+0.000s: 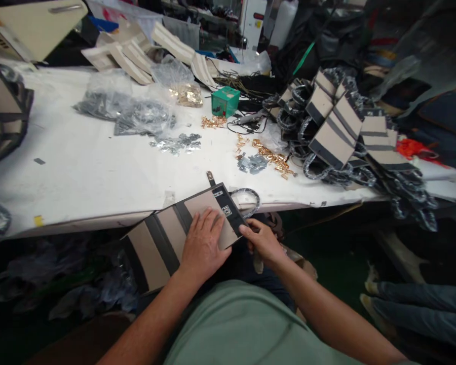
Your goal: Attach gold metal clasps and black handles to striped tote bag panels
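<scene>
A long black and beige panel (168, 227) lies tilted across the table's front edge, its lower part hanging over my lap. My left hand (205, 244) rests on its beige face with the fingers spread. With thumb and bent fingers, my right hand (261, 240) pinches the panel's right corner. Near that corner the black end strip carries small metal fittings (227, 210). A plastic-wrapped loop handle (251, 198) sticks out beyond the strip, and a short strap with a metal tip (210, 177) points up from the far edge.
On the white table (99, 177) are silver plates (180, 144), gold clips (275, 156), a green box (225, 101) and plastic bags (144, 114). Similar panels are piled at right (336, 134) and left (3, 111). Another person's legs (421, 306) show at lower right.
</scene>
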`<control>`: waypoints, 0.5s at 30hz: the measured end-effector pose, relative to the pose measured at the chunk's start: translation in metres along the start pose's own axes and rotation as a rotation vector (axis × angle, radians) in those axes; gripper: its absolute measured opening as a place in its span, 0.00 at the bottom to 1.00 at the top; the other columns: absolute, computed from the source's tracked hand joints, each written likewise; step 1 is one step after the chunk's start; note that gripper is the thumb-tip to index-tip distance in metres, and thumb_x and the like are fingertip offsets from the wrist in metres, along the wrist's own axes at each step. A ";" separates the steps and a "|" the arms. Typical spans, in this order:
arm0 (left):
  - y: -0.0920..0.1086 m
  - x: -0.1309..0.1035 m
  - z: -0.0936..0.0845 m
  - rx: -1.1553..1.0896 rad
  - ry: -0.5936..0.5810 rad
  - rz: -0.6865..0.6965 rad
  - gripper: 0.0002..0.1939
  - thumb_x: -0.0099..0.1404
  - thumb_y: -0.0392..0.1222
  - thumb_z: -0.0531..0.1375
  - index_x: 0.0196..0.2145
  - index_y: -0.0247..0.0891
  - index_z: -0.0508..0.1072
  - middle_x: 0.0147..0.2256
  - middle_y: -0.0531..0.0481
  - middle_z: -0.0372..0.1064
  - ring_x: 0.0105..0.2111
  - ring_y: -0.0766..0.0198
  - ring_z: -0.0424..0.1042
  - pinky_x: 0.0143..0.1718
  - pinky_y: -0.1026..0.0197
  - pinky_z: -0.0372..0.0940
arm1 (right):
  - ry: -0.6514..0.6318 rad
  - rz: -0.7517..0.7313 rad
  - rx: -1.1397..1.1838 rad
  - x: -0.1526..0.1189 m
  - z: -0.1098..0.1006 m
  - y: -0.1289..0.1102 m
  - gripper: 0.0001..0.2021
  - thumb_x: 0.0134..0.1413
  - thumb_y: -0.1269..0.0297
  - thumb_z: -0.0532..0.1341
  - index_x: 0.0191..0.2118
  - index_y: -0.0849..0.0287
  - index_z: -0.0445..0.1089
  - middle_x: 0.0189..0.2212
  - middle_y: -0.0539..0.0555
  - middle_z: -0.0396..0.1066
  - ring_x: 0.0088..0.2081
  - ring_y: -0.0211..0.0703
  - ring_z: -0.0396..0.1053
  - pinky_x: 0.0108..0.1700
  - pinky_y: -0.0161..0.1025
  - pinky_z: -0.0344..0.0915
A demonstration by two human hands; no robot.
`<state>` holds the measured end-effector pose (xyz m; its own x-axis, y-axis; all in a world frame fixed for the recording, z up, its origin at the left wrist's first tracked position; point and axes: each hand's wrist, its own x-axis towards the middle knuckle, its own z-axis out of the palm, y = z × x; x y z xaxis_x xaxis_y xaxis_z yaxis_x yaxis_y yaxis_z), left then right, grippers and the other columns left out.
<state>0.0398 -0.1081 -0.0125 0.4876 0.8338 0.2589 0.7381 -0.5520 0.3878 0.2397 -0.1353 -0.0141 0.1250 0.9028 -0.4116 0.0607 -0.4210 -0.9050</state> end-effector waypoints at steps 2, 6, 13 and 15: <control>0.000 -0.003 -0.004 0.016 0.018 0.026 0.37 0.58 0.47 0.67 0.62 0.33 0.66 0.63 0.31 0.64 0.67 0.38 0.58 0.69 0.35 0.52 | 0.032 -0.050 0.062 -0.001 0.012 0.000 0.21 0.48 0.46 0.70 0.40 0.58 0.76 0.22 0.46 0.66 0.19 0.36 0.57 0.20 0.35 0.56; 0.002 -0.002 -0.041 0.051 0.181 0.120 0.45 0.60 0.53 0.69 0.68 0.37 0.57 0.65 0.31 0.59 0.67 0.39 0.58 0.68 0.36 0.55 | 0.110 -0.393 0.000 -0.019 0.017 -0.024 0.13 0.50 0.53 0.70 0.29 0.59 0.75 0.37 0.54 0.72 0.32 0.40 0.68 0.31 0.36 0.65; 0.023 0.053 -0.175 0.149 0.408 0.375 0.57 0.58 0.51 0.72 0.74 0.39 0.45 0.65 0.39 0.62 0.66 0.42 0.61 0.68 0.38 0.56 | -0.241 -0.844 -0.144 -0.052 -0.032 -0.120 0.07 0.56 0.63 0.69 0.37 0.60 0.80 0.35 0.55 0.78 0.37 0.43 0.74 0.40 0.39 0.70; 0.033 0.072 -0.212 0.138 0.432 0.399 0.53 0.55 0.57 0.72 0.70 0.33 0.56 0.57 0.42 0.72 0.60 0.43 0.68 0.64 0.37 0.60 | -0.314 -0.933 -0.252 -0.065 -0.055 -0.166 0.07 0.54 0.66 0.70 0.39 0.60 0.81 0.35 0.54 0.79 0.37 0.40 0.75 0.39 0.36 0.70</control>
<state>0.0006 -0.0668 0.2068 0.5272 0.4699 0.7080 0.6047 -0.7928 0.0759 0.2762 -0.1293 0.1688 -0.3431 0.8476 0.4048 0.2128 0.4899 -0.8454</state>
